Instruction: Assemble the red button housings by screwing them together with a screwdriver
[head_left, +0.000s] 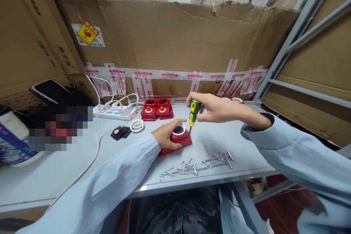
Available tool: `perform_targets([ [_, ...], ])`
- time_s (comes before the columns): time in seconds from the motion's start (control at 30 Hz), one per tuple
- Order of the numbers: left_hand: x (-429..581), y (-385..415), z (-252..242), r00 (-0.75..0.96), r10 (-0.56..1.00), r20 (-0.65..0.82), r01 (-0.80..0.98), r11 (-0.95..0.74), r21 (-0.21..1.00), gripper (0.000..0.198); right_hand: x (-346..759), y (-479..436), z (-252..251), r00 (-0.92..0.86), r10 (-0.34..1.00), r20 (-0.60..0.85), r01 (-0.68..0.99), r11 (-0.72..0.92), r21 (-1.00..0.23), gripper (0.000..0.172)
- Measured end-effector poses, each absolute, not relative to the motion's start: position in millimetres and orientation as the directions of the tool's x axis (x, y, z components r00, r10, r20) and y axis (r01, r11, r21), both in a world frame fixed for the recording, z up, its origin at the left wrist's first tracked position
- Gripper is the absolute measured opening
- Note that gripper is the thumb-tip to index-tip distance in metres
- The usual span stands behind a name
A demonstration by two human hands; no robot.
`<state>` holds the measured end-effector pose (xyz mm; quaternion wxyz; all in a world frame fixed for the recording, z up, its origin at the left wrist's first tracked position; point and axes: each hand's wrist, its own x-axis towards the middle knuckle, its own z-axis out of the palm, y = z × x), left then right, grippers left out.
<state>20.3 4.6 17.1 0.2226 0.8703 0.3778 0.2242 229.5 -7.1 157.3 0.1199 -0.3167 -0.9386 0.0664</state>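
Note:
My left hand (166, 134) grips a red square housing (178, 142) with a round white-rimmed opening, pressing it to the grey table (55, 175). My right hand (212, 106) is closed round the green and yellow handle of a screwdriver (193, 112). The screwdriver stands nearly upright with its tip at the housing's right corner. A scatter of several silver screws (197, 163) lies just in front, near the table's front edge.
Two more red housings (157, 109) stand at the back, beside a white power strip (115, 111) with cables. A white ring (136, 125) and a small black part (120, 132) lie left of my hand. Cardboard walls surround the table; a metal rack (296, 36) stands right.

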Motion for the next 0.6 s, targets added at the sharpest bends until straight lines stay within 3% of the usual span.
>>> perform_targets([
  [0.13, 20.1, 4.2, 17.2, 0.611, 0.759, 0.225, 0.565, -0.617, 0.547, 0.091, 228.0, -11.7, 157.2, -0.657, 0.716, 0.236, 0.719, 0.689, -0.088, 0.018],
  [0.23, 20.2, 3.6, 17.7, 0.61, 0.761, 0.223, 0.564, -0.614, 0.553, 0.091, 228.3, -10.7, 155.9, -0.673, 0.693, 0.258, 0.691, 0.714, -0.115, 0.013],
  [0.33, 20.2, 4.0, 17.1, 0.611, 0.758, 0.228, 0.555, -0.616, 0.558, 0.09, 229.7, -9.6, 156.6, -0.77, 0.612, 0.178, 0.588, 0.79, -0.172, 0.025],
  [0.5, 20.5, 4.6, 15.8, 0.607, 0.757, 0.243, 0.555, -0.622, 0.552, 0.089, 228.0, -7.4, 155.5, -0.595, 0.753, 0.28, 0.786, 0.618, 0.008, 0.031],
  [0.6, 20.8, 4.4, 16.3, 0.608, 0.756, 0.241, 0.549, -0.62, 0.561, 0.087, 230.5, -7.8, 158.1, -0.672, 0.707, 0.221, 0.712, 0.699, -0.071, 0.017],
])
